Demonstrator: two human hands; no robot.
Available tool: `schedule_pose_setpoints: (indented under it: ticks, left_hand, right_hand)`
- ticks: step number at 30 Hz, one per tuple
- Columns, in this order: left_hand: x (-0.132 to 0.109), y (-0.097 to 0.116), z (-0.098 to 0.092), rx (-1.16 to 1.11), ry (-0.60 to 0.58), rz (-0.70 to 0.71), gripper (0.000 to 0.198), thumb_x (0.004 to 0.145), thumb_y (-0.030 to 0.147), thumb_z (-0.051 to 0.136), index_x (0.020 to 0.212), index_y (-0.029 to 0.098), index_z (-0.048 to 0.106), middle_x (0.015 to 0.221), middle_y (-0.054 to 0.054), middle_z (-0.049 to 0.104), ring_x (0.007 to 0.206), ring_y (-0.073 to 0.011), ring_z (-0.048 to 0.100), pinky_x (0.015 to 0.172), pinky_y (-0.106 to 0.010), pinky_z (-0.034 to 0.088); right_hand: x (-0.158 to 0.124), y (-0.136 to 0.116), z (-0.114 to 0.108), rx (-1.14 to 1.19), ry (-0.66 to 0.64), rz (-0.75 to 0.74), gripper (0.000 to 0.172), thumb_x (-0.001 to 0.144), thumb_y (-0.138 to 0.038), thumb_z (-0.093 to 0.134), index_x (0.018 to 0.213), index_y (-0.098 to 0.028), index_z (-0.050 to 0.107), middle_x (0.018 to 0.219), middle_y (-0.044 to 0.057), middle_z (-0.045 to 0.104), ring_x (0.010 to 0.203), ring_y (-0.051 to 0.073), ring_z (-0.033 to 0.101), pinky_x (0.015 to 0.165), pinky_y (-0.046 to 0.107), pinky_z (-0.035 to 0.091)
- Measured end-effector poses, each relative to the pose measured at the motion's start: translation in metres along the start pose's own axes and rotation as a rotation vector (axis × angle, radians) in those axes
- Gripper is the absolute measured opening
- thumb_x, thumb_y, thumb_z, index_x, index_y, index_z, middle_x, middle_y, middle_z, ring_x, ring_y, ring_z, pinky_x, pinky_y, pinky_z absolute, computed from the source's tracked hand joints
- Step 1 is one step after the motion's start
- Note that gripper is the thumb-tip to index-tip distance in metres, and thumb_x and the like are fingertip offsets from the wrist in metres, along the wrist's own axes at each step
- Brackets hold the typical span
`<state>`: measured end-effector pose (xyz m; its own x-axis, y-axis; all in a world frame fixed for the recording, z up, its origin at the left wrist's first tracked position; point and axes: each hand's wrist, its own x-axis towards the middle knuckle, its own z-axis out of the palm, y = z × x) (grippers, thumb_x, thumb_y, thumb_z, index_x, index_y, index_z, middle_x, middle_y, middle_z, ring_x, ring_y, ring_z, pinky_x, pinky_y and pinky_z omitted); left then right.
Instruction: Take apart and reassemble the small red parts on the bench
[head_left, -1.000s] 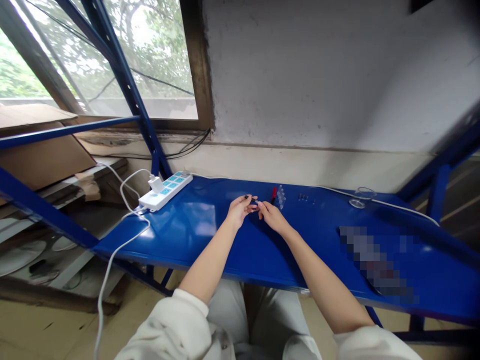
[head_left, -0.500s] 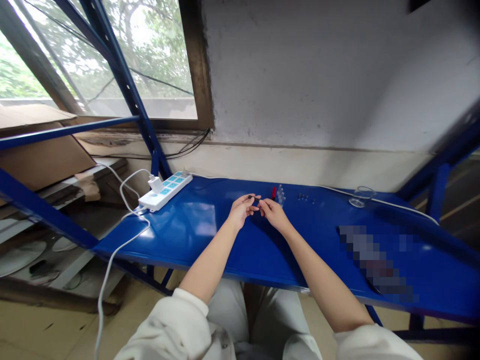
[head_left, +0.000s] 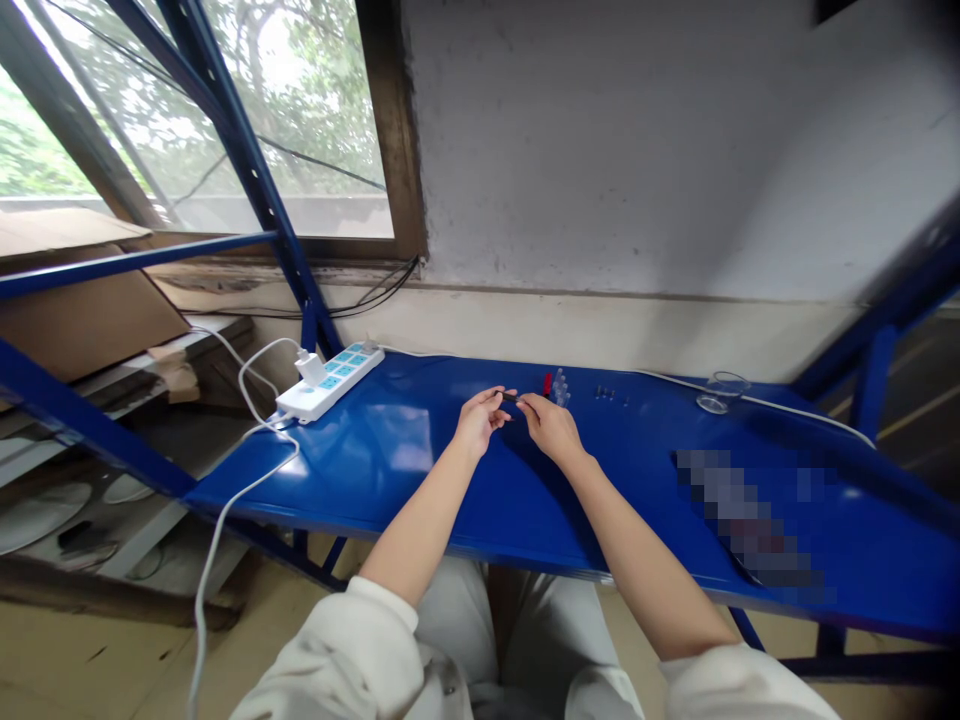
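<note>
Between my two hands is a small dark, rod-like piece (head_left: 509,397), held above the blue table (head_left: 480,500). My left hand (head_left: 480,420) pinches its left end. The fingers of my right hand (head_left: 546,420) are closed on its right end. Just beyond my right hand lie a small red item (head_left: 547,384) and several clear plastic pieces (head_left: 560,388). A few tiny dark parts (head_left: 604,393) sit farther right on the table.
A white power strip (head_left: 330,383) with a plugged-in adapter and cable is at the table's back left. At the back right stands a clear round container (head_left: 718,395). A blurred-out flat object (head_left: 750,520) lies front right. Blue frame posts flank the table.
My right hand has turned slightly, with its fingers now more over the dark piece's right end. My left hand has hardly moved.
</note>
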<state>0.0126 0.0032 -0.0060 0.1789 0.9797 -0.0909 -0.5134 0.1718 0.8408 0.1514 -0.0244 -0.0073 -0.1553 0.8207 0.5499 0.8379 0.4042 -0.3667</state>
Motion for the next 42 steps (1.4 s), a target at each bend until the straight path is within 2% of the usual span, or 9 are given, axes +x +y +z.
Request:
schedule_pose_setpoints:
  ticks: [4,18,29,33,38,42]
  left_hand:
    - [-0.001,0.000,0.001,-0.005,0.004,0.016,0.018,0.074,0.017,0.058,0.091,0.013,0.057,0.096,-0.008,0.066,0.042,-0.0030,0.051,0.041,-0.016,0.037]
    - [-0.004,-0.002,0.004,-0.009,0.100,0.017,0.019,0.074,0.016,0.056,0.093,0.013,0.056,0.096,-0.008,0.066,0.042,-0.0036,0.052,0.042,-0.017,0.036]
    - [-0.002,-0.009,0.003,0.054,0.085,0.143,0.023,0.075,0.027,0.058,0.093,0.013,0.056,0.098,-0.010,0.065,0.045,-0.0050,0.055,0.041,-0.017,0.031]
    - [-0.005,-0.003,0.003,0.153,0.037,0.221,0.031,0.074,0.035,0.059,0.097,0.015,0.056,0.100,-0.010,0.064,0.044,-0.0050,0.055,0.040,-0.017,0.030]
    - [-0.008,0.001,0.006,0.174,-0.095,0.214,0.039,0.071,0.040,0.061,0.102,0.018,0.057,0.101,-0.008,0.063,0.047,-0.0062,0.057,0.042,-0.017,0.033]
    - [-0.004,0.001,0.012,0.145,-0.162,0.181,0.036,0.069,0.040,0.063,0.096,0.016,0.060,0.072,-0.002,0.062,0.046,-0.0069,0.054,0.041,-0.017,0.032]
  right_hand:
    - [-0.001,0.000,0.001,-0.070,0.004,-0.013,0.033,0.090,-0.034,0.029,0.104,-0.022,0.057,0.100,0.006,0.063,0.079,0.017,0.061,0.057,0.024,0.041]
    - [-0.002,0.000,0.003,-0.115,0.001,-0.023,0.035,0.090,-0.033,0.027,0.108,-0.022,0.056,0.102,0.007,0.063,0.083,0.018,0.061,0.058,0.024,0.041]
    - [0.001,-0.005,-0.004,-0.096,-0.003,-0.006,0.034,0.090,-0.032,0.029,0.109,-0.022,0.055,0.104,0.008,0.062,0.080,0.018,0.060,0.057,0.025,0.040]
    - [0.005,-0.015,-0.010,0.004,-0.034,0.081,0.030,0.088,-0.034,0.032,0.105,-0.022,0.054,0.095,0.007,0.064,0.071,0.018,0.060,0.056,0.025,0.039]
    - [0.007,-0.020,-0.021,0.205,0.011,0.106,0.029,0.087,-0.036,0.033,0.100,-0.020,0.054,0.080,0.006,0.064,0.062,0.016,0.057,0.057,0.025,0.039]
    - [0.006,-0.016,-0.033,0.314,0.056,0.123,0.031,0.085,-0.040,0.036,0.093,-0.018,0.057,0.072,0.005,0.062,0.055,0.014,0.054,0.054,0.024,0.039]
